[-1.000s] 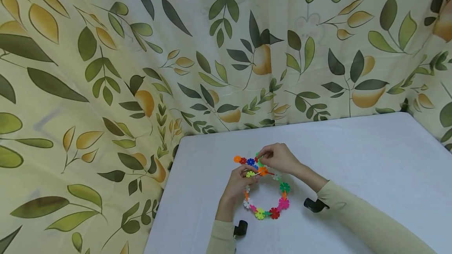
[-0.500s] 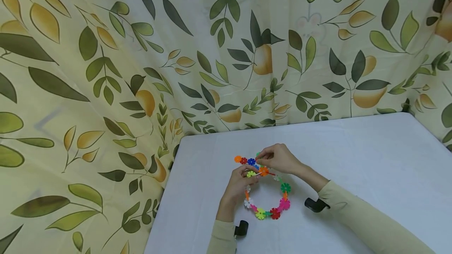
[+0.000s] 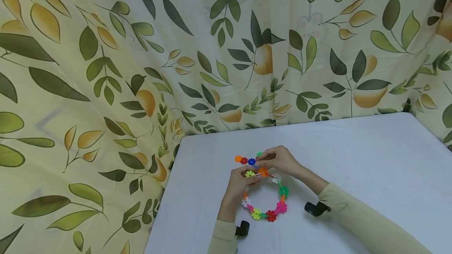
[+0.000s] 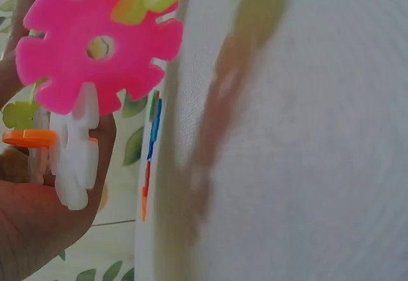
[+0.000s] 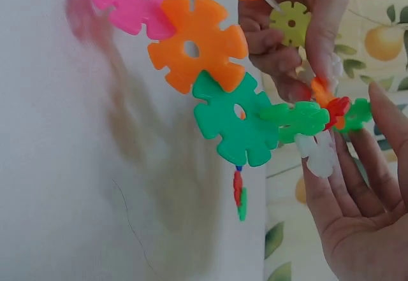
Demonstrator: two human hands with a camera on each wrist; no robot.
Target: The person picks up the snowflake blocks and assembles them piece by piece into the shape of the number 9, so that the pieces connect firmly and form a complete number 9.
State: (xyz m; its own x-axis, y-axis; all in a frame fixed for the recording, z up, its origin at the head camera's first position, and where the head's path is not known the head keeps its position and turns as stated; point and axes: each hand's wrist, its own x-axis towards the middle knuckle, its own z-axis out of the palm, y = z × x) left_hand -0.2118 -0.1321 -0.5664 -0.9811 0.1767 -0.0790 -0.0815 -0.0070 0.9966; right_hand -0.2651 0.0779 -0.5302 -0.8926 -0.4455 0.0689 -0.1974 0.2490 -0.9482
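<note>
Notched plastic discs in many colours are joined into a ring [image 3: 284, 191], hanging from the hands over the white table. My left hand [image 3: 238, 183] pinches the ring's upper left, beside a yellow disc [image 3: 249, 173] and an orange disc [image 3: 263, 172]. Just above them, my right hand [image 3: 281, 160] has thumb and fingertips around a small green disc [image 5: 357, 115], by the red disc [image 5: 338, 110] and white disc [image 5: 317, 155]. A pink disc [image 4: 95, 45] and white disc [image 4: 78, 153] hang below my left hand in the left wrist view.
Behind the hands lie loose discs, among them an orange disc [image 3: 238, 159], a red disc [image 3: 244, 160] and a blue disc [image 3: 252, 162]. The white table [image 3: 370, 167] ends at a leaf-patterned curtain [image 3: 219, 69] at the back and left.
The ring's lower part has swung slightly left and down. My right hand has dipped a little, its fingertips closer to the left hand; the left hand has barely moved.
</note>
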